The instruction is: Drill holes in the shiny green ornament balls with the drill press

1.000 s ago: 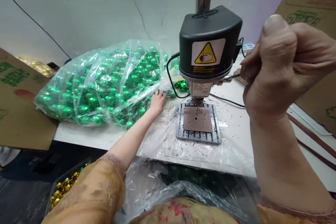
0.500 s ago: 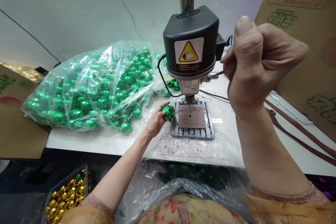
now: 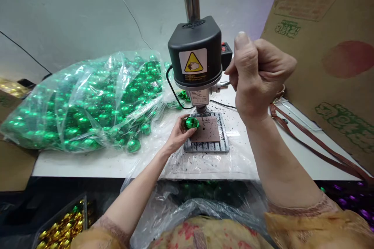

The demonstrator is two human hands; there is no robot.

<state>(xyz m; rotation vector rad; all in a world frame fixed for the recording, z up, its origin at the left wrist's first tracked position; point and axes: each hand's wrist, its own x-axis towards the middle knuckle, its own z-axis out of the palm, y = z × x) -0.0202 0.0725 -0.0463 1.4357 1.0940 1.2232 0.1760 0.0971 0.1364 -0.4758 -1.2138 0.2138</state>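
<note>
My left hand holds a shiny green faceted ball between thumb and fingers. The ball is over the left part of the brownish square pad, which has a dark hole near its middle. That pad lies on the slotted metal base of a small black drill press. Raised at the right of the press, my right hand is closed around the end of its feed lever; the grip itself is hidden by the fingers. The chuck is above the pad.
A clear bag of green balls lies at the left, with loose ones at its mouth. Dark shavings dot the white table. A cardboard box and brown strap are at the right. Gold balls fill a bin below.
My left hand has brought the green ball rightward from beside the base to over the pad. My right hand stays closed on the lever. The view has shifted to the right.
</note>
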